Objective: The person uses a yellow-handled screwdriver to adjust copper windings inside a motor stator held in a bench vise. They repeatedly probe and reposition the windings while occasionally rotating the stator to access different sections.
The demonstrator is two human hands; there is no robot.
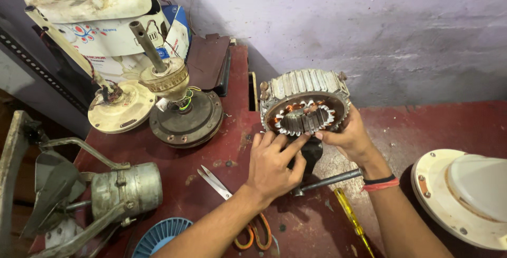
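Stator: a round motor stator (304, 103) with a ribbed metal outer band and copper windings inside stands tilted on edge near the back edge of the desk (211, 184), its open face turned towards me.
Left hand: my left hand (272, 163) rests at the lower front rim of the stator; the fingers (288, 144) are spread apart and laid against the toothed core, touching it and not closed round it.
Right hand: my right hand (351, 136) grips the stator at its lower right rim, fingers clamped on the edge. Black and red bands (380, 182) sit on that wrist.
Shaft: a dark metal rod (330, 180) lies under my hands on the desk, running out towards the right.
Scissors: a pair with orange handles (232, 205) lies just left of my left forearm, blades pointing towards the back left corner.
Screwdriver: a yellow-handled one (351, 217) lies near the front edge, between my forearms.
Left side of desk: a dark fan motor base with an upright shaft (182, 110) and a cream cover (120, 111) beside it; a grey motor with blades (119, 189) at the left edge; a blue ribbed disc (161, 235) at the front edge.
Right edge: a white domed fan housing (465, 194), well apart from my hands.
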